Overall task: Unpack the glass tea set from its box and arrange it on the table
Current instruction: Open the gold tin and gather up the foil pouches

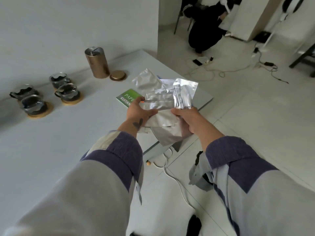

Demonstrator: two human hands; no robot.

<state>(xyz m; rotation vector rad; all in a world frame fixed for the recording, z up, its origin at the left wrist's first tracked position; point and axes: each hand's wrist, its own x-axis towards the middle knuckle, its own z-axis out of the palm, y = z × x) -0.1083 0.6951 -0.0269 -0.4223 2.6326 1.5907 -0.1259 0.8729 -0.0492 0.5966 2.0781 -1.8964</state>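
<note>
Both my hands hold a bundle of silver foil pouches (163,106) above the table's right edge. My left hand (139,111) grips the bundle from the left, thumb on top. From the right, my right hand (189,119) grips it with curled fingers. Several glass cups (67,91) with dark contents stand on round wooden coasters at the far left of the grey table (68,133). A gold cylindrical canister (98,63) stands open at the back, its gold lid (118,75) lying beside it.
Another foil pouch (146,80) and a green booklet (127,97) lie on the table behind my hands. Cables and a power strip (207,62) run over the tiled floor to the right. A person in black (206,26) crouches in the far room.
</note>
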